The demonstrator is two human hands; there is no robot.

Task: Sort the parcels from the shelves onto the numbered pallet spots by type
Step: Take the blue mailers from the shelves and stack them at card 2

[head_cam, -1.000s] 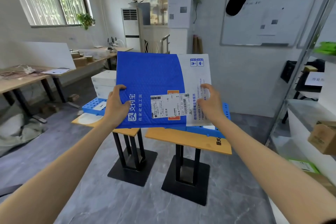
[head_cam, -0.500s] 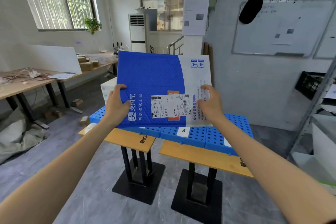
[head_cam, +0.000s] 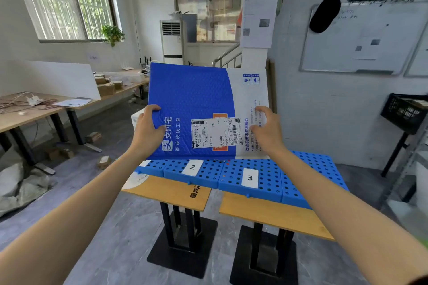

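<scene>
A flat blue and white padded mailer point(head_cam: 196, 99) with a shipping label stands upright in front of me. My left hand point(head_cam: 147, 131) grips its lower left edge and my right hand point(head_cam: 266, 131) grips its lower right edge. Just below it lies a row of blue perforated pallets point(head_cam: 266, 183) on two small wooden tables. White cards mark spot 2 point(head_cam: 192, 167) and spot 3 point(head_cam: 249, 177). The mailer hides the far part of the pallets and most of a white box point(head_cam: 136, 119) behind my left hand.
Long wooden desks point(head_cam: 27, 113) with cables and cardboard boxes run along the left wall. A black crate point(head_cam: 405, 112) on a stand and a metal shelf frame stand at the right. A whiteboard point(head_cam: 363, 37) hangs on the far wall. Grey sacks point(head_cam: 20, 185) lie on the floor.
I have come closer to the pallets, which now sit larger and lower in view with the number cards readable. Both hands keep the same hold on the mailer.
</scene>
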